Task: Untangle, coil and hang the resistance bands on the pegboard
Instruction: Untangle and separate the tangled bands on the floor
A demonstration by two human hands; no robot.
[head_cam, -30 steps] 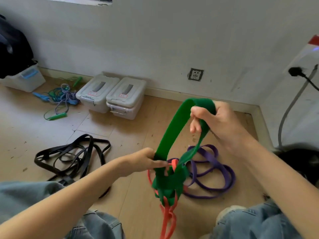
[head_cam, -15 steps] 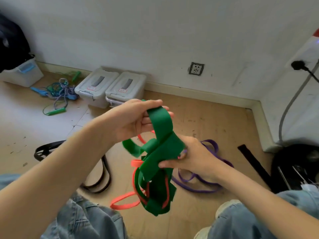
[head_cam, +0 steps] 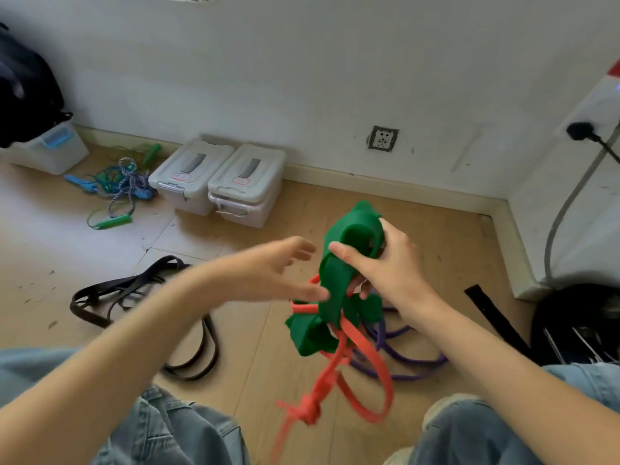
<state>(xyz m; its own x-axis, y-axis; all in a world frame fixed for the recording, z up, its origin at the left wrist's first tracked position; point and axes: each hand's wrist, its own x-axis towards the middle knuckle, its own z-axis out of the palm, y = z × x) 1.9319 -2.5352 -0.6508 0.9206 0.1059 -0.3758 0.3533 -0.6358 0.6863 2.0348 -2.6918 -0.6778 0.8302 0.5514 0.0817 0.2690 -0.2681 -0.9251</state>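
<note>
1. The right hand (head_cam: pixel 385 266) gripped the green band (head_cam: pixel 339 273), orange band (head_cam: pixel 365 360) hanging tangled below it.
2. The left hand (head_cam: pixel 281 273), fingers spread, held nothing beside it.
3. Best was to free orange loops slowly.

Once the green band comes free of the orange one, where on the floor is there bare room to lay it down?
Bare floor lies between the black bands and the two lidded bins, and along the baseboard between the bins and the right corner. Crowded: under the hands, where the purple band sprawls, and far left around the jump ropes.
</note>
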